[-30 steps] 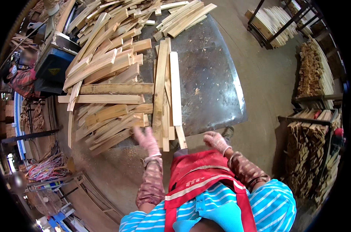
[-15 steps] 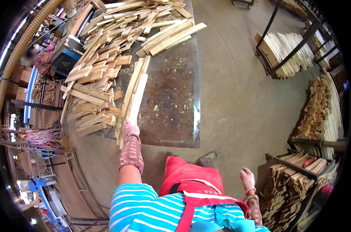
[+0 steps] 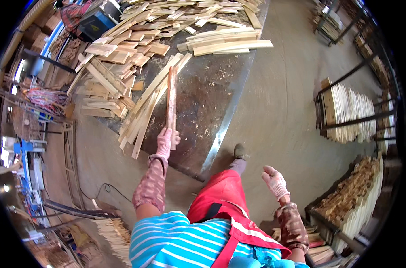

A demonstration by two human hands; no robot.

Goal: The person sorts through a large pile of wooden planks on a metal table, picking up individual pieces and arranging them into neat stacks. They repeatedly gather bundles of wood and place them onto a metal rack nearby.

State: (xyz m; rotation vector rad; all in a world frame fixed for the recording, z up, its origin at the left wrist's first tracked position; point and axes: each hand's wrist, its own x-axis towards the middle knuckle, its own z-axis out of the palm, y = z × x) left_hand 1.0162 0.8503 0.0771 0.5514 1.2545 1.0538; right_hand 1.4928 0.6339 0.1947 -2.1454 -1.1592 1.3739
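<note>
My left hand (image 3: 164,142), in a pinkish-white glove, grips one end of a narrow wooden board (image 3: 171,99). A reddish-brown rough face of that board is turned up, and it points away from me over the dark metal sheet (image 3: 198,98). Just left of it, several pale boards (image 3: 149,100) lie lengthwise on the sheet. Away from the wood, to the right of my red apron, hangs my right hand (image 3: 275,181), gloved too. Its fingers are loosely curled in, and nothing shows in them.
A heap of loose boards (image 3: 136,42) spreads across the far left, beside a blue-black machine (image 3: 95,27). Racks of stacked strips (image 3: 348,111) line the right side. A thin cable (image 3: 107,185) lies on the floor at left. A co-worker's sleeve (image 3: 73,15) shows at the far left.
The board in my left hand has come up off the pale boards, its brown face now showing. My body has turned and stepped, shifting the view. My right hand has moved forward.
</note>
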